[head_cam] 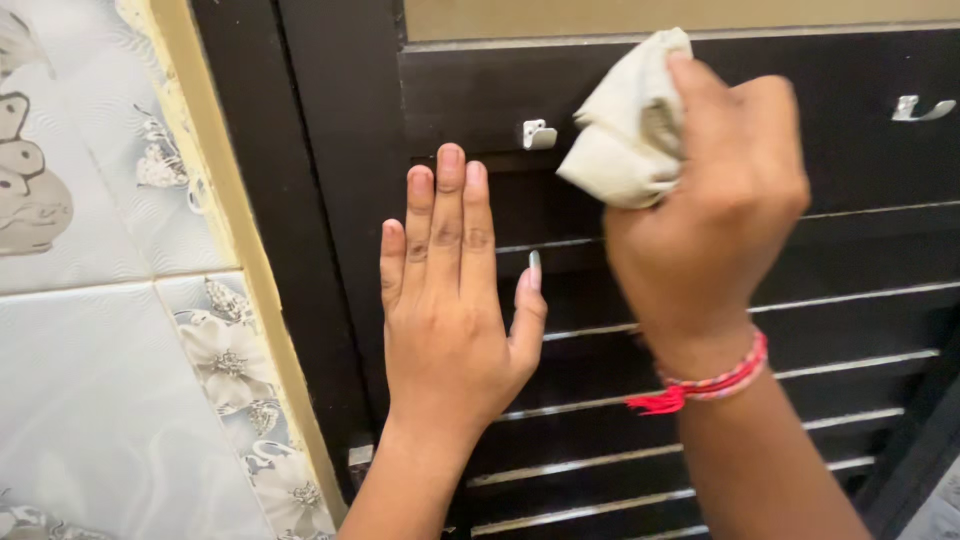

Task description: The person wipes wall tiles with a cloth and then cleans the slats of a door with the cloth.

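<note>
The cream cloth (628,125) is bunched up in my right hand (715,210), my fingers curled tight around it so that a crumpled wad sticks out to the left of my knuckles and up past my fingertips. I have it pressed against the dark door (700,80), on the flat upper panel just above the slats. Immediately left of the cloth, almost touching its folded edge, sits a small silver hook (539,133) fixed to that same panel. Far off to the right of my hand, near the frame's edge, a second silver hook (920,108) juts out from the panel at about the same height.

Around my right wrist, below the hand, a red and pink thread bracelet (710,385) is tied, with a red tassel hanging at its left end.

My left hand (450,300) is beside and a little lower than the right one, well apart from the cloth. It holds nothing: the palm lies flat against the door with the fingers straight, close together and pointing up, the thumb spread out to the right. Its fingertips reach to just below the nearer hook.

Under both hands the door is made of dark horizontal slats (860,330) with thin silver edges. To the left of my left hand runs the door's dark frame (250,200), then a yellowish strip, and beyond that a wall of pale tiles (100,400) with a grey flower pattern.
</note>
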